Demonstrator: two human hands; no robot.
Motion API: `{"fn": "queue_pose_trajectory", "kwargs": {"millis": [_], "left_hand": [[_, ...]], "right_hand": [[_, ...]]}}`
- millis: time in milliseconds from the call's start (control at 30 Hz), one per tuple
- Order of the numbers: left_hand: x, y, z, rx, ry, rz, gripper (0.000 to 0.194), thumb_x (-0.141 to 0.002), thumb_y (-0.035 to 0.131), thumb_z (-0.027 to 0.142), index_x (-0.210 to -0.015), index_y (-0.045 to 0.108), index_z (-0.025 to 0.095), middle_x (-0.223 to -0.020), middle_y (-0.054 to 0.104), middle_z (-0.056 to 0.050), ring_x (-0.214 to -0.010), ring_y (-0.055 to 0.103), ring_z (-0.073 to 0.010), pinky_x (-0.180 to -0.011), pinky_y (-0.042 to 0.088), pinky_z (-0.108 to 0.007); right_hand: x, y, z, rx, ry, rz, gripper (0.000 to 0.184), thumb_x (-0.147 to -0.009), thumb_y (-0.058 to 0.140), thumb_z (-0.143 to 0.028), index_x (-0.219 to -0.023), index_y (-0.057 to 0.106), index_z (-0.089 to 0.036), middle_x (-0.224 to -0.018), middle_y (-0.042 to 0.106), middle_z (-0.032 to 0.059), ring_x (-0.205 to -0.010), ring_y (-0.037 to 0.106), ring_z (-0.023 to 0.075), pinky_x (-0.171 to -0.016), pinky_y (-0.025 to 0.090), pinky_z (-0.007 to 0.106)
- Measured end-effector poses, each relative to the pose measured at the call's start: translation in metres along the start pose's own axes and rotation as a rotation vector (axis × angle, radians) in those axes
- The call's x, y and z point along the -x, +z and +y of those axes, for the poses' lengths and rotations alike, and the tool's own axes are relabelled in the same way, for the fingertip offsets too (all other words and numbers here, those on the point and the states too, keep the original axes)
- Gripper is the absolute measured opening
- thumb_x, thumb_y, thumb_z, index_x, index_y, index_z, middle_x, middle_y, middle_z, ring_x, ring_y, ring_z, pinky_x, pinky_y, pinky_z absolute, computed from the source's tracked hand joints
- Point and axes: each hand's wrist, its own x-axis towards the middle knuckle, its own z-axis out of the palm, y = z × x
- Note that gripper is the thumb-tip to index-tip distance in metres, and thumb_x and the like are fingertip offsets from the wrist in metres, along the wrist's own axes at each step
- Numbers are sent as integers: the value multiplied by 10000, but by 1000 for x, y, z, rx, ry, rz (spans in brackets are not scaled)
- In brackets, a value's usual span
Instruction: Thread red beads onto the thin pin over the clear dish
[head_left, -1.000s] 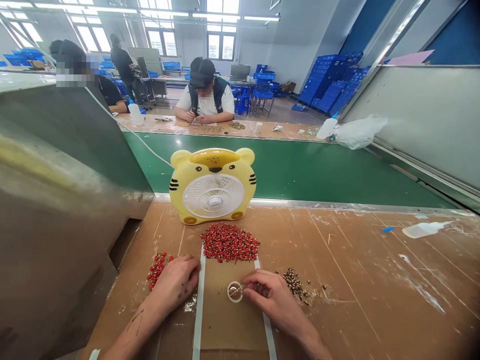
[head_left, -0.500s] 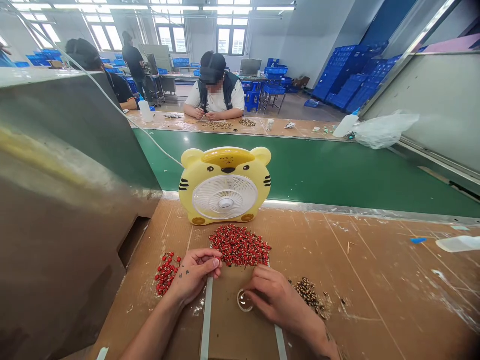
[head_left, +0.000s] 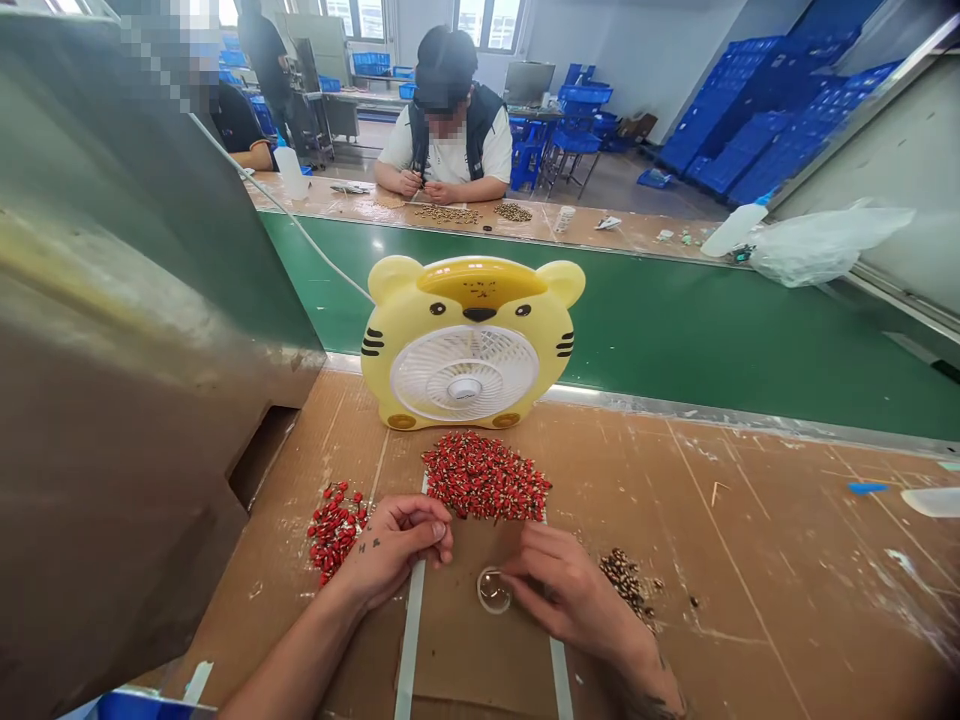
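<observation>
Hands: two, both the wearer's own, bare, resting over a cardboard sheet (head_left: 480, 650) on the bench
Left hand (head_left: 394, 548): fingers curled into a narrow pinch at 12 o'clock of the wrist, just beside the small red pile; whether anything sat in the pinch could not be told
Right hand (head_left: 562, 590): fingers drawn in narrowly, reaching over a round glass dish (head_left: 493, 590); any hold was hidden
Glass dish: one, clear, lying on the cardboard sheet between two white strips (head_left: 410, 630), touching the right hand's fingers or just beside them
Red beads: two piles; the large pile (head_left: 486, 477) at 12 o'clock, the small pile (head_left: 335, 530) at 10 o'clock, just beside the left hand
Brown speckled beads (head_left: 622, 580): one pile at 2 o'clock, near the right hand
Fan: one yellow tiger-shaped desk fan (head_left: 465, 340), upright at 12 o'clock behind the large pile
Beyond: one green conveyor belt (head_left: 675, 340) across the bench, one co-worker (head_left: 446, 130) seated at 12 o'clock, both hands together at the far bench, with blue plastic crates (head_left: 780, 130) stacked at 1 o'clock
</observation>
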Motion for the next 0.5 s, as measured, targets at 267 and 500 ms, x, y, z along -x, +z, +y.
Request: {"fn": "queue_pose_trajectory", "kwargs": {"millis": [267,500], "left_hand": [[0,-2,-2,-190,20,2,187,-685,850,258,-804,807,120,-798,778,-107,-639,670,-142,-608,504,-234],[-3,1,-1,-207,-19,78,211,-587,885,223,-754,798,129,-733,774,-84,-601,662,-143,-580,484,-229]], "right_hand": [[-3,0,-6,11,-37,-9,202,-927,489,-152,-769,606,-194,-673,575,28,-671,496,169,-619,361,282],[-2,5,-3,7,-39,15,175,-910,505,-142,-766,590,-195,-664,561,17,-661,485,164,-614,346,280]]}}
